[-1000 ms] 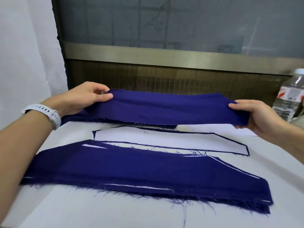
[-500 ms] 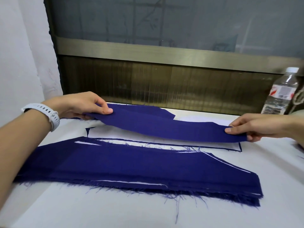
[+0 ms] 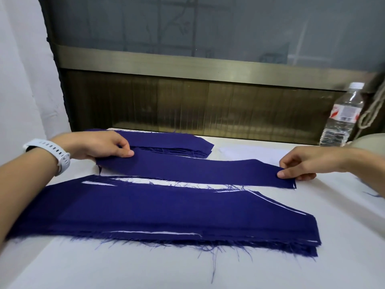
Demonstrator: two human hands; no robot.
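Observation:
A long cut strip of dark blue fabric (image 3: 193, 170) lies across the middle of the white table (image 3: 83, 268). My left hand (image 3: 100, 146), with a white watch on its wrist, pinches the strip's left end between thumb and fingers. My right hand (image 3: 302, 163) pinches its right end. Nearer to me lies a large dark blue fabric piece (image 3: 135, 213) with frayed edges and white chalk lines. A stack of cut blue pieces (image 3: 173, 143) sits behind the strip, by my left hand.
A clear plastic water bottle (image 3: 341, 115) stands at the back right, beside a hanging cord (image 3: 373, 111). A dark panel and window frame (image 3: 187, 107) run along the table's far edge. A white wall is at the left.
Both hands have lowered the blue strip from the air down onto the table, covering the white cut-out shape. The stack of pieces behind it has come into view.

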